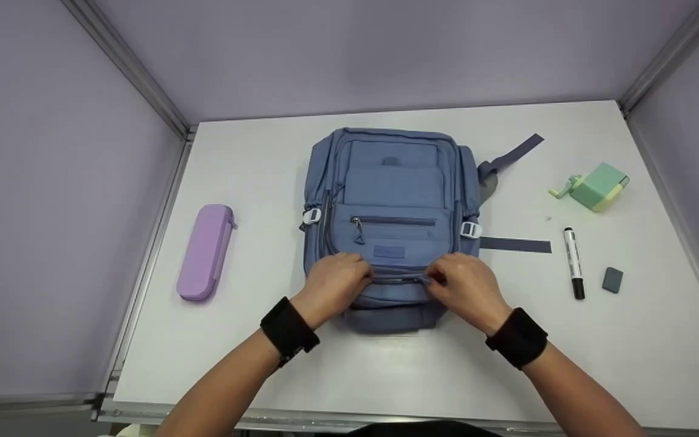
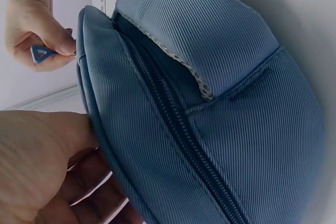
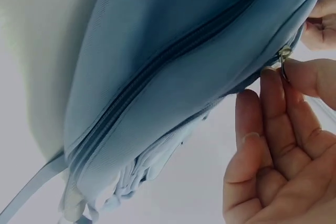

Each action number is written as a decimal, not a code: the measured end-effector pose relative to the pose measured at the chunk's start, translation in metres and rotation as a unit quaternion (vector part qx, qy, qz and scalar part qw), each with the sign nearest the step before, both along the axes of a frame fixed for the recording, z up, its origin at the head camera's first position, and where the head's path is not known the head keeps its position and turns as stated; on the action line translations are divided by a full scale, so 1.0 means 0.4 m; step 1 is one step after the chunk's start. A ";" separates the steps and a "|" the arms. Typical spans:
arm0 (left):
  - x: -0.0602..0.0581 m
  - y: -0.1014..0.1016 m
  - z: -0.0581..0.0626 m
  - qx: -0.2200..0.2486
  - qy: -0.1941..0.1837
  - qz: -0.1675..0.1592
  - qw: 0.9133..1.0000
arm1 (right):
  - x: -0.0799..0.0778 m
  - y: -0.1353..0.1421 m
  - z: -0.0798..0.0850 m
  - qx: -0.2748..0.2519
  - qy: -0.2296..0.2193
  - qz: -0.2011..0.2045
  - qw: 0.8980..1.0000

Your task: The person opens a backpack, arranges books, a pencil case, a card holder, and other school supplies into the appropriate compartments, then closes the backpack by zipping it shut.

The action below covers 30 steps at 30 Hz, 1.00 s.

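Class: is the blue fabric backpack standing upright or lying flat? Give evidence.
Lying flat: the head view shows the blue fabric backpack front up on the white rectangular table, two dark flat straps stretched out beside it.

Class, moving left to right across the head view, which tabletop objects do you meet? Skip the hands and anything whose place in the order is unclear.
Purple case → blue backpack → marker → small dark block.

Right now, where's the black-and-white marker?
In the head view, the marker lies right of the backpack, just left of the dark eraser, below the pencil sharpener.
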State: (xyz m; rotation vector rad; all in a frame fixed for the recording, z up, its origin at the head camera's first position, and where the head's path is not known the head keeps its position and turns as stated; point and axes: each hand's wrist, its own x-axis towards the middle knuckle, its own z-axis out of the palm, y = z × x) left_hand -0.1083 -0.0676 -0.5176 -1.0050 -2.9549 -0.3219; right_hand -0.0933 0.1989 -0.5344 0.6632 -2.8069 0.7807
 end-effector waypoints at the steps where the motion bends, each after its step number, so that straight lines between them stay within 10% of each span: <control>1: -0.001 0.001 0.001 -0.003 0.002 -0.001 1.000 | 0.000 0.003 -0.001 0.001 -0.002 -0.002 1.000; 30: -0.015 0.172 0.007 -0.063 0.097 -0.069 0.991 | 0.015 -0.001 -0.012 -0.024 0.022 -0.012 0.999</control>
